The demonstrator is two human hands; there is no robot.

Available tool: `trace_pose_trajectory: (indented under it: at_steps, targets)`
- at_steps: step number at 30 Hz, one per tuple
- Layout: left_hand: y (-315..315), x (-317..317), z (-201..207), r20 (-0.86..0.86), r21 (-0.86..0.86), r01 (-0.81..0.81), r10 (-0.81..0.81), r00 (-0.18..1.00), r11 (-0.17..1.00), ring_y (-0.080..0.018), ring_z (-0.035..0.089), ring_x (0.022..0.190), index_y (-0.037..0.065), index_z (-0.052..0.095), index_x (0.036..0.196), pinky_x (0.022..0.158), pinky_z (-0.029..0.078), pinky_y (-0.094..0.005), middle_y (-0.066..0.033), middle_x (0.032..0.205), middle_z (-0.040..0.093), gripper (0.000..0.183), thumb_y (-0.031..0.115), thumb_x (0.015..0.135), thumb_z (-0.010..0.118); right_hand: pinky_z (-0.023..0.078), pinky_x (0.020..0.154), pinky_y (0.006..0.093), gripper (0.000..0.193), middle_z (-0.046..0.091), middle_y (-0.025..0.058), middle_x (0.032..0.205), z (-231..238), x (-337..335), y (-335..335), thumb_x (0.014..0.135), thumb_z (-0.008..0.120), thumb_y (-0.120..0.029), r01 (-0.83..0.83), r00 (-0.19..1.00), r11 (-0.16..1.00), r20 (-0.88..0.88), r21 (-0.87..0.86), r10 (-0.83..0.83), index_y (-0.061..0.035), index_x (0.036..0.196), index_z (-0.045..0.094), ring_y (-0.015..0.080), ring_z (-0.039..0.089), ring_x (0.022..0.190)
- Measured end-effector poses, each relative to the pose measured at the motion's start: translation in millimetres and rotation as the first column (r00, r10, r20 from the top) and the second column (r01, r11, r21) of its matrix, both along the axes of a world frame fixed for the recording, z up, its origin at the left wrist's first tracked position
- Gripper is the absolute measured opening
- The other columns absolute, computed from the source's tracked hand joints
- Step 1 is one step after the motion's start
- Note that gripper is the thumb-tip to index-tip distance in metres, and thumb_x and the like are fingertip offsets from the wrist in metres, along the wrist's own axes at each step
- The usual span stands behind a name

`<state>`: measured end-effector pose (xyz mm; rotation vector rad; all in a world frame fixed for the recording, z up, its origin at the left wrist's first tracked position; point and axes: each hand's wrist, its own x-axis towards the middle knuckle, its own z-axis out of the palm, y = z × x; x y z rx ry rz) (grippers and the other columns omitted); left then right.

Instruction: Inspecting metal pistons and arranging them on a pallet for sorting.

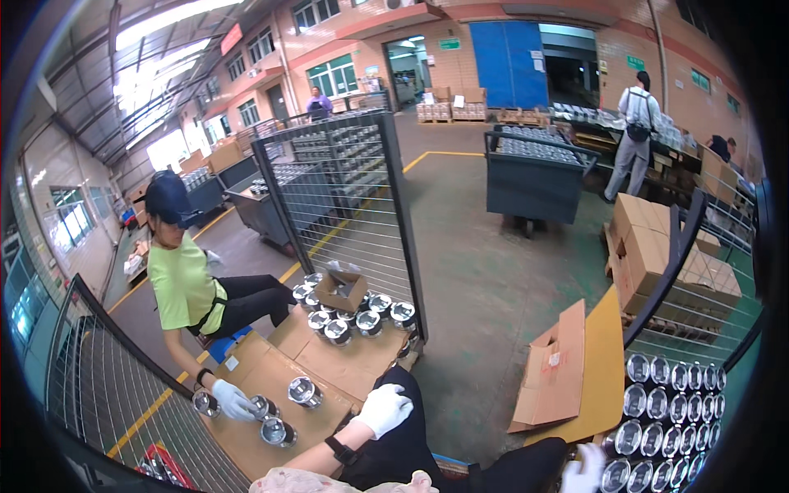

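Observation:
My left hand [385, 411], in a white glove, rests on my dark trouser leg with its fingers loosely bent and nothing visible in it. Low on the right, my gloved right hand [583, 472] is slightly blurred, its fingers apart, beside rows of shiny silver metal cylinders [629, 437]. To my left, several similar cylinders [305, 392] stand on a cardboard-covered surface [246, 440]. A co-worker's gloved hand [234, 400] reaches among them. More cylinders [369, 324] are grouped farther back around a small open carton [342, 289].
A co-worker in a yellow-green shirt [185, 283] sits at the left. A wire-mesh panel [341, 197] rises behind the cardboard. Cardboard sheets [552, 370] lean at my right, before stacked cartons [657, 255]. A grey wheeled cart [530, 189] stands farther back.

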<state>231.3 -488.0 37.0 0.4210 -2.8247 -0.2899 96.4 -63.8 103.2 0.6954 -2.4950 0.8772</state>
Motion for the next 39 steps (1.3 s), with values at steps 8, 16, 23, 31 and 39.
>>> trace_pose_trajectory:
  at_steps: [8, 16, 23, 31, 39]
  targets:
    - [-20.2, 138.2, -28.9, 0.258, -0.019, -0.584, 0.568, 0.781, 0.812, -0.0299, 0.066, 0.088, 0.015, 0.076, 0.076, 0.080, 0.053, -0.0434, -0.0107, 0.089, 0.069, 0.031, 0.036, 0.084, 0.054, 0.048, 0.098, 0.0376, 0.030, 0.065, 0.0145, 0.116, -38.0, 5.4, -141.2, 0.088, 0.061, -0.012, -0.497, 0.805, 0.852, 0.280, -0.163, 0.523, -0.0081, 0.117, 0.064, 0.0291, 0.061, 0.110]
    - [-61.3, 220.6, -57.2, 0.321, -0.016, -0.822, 0.781, 0.535, 0.570, -0.0369, 0.065, 0.082, 0.004, 0.072, 0.082, 0.076, 0.052, -0.0483, -0.0206, 0.087, 0.067, 0.040, 0.039, 0.088, 0.053, 0.048, 0.094, 0.0401, 0.026, 0.065, 0.0146, 0.112, -80.5, 7.3, -204.6, 0.084, 0.060, -0.008, -0.648, 0.653, 0.761, 0.522, 0.010, 0.549, -0.0043, 0.109, 0.066, 0.0298, 0.062, 0.106]
    - [-118.2, 280.5, -76.5, 0.167, 0.075, -0.982, 0.969, 0.185, 0.174, -0.0390, 0.055, 0.108, 0.004, 0.064, 0.102, 0.094, 0.047, -0.0467, -0.0214, 0.122, 0.054, 0.027, 0.017, 0.079, 0.057, 0.051, 0.090, 0.0383, 0.023, 0.068, 0.0130, 0.108, -75.6, 35.7, -246.5, 0.084, 0.061, -0.009, -0.727, 0.660, 0.649, 0.489, 0.225, 0.570, -0.0047, 0.105, 0.068, 0.0293, 0.066, 0.099]
    - [-170.4, 302.0, -114.9, 0.499, -0.099, -0.775, 0.705, 0.504, 0.624, -0.0455, 0.044, 0.126, 0.012, 0.070, 0.109, 0.108, 0.036, -0.0514, -0.0223, 0.137, 0.048, 0.032, 0.016, 0.079, 0.060, 0.054, 0.085, 0.0395, 0.022, 0.068, 0.0125, 0.106, -63.1, 84.9, -350.4, 0.084, 0.059, -0.010, -0.892, 0.451, 0.415, 0.422, 0.180, 0.786, -0.0079, 0.103, 0.068, 0.0303, 0.066, 0.097]
    - [-183.6, 326.0, -161.1, 0.365, -0.113, -0.826, 0.796, 0.482, 0.552, -0.0420, 0.057, 0.106, 0.009, 0.074, 0.088, 0.092, 0.047, -0.0475, -0.0237, 0.112, 0.059, 0.018, 0.010, 0.077, 0.060, 0.053, 0.083, 0.0408, 0.027, 0.065, 0.0156, 0.109, -127.5, 193.6, -455.9, 0.084, 0.056, -0.009, -0.995, 0.021, -0.034, 0.517, 0.095, 0.856, -0.0035, 0.109, 0.064, 0.0328, 0.064, 0.096]
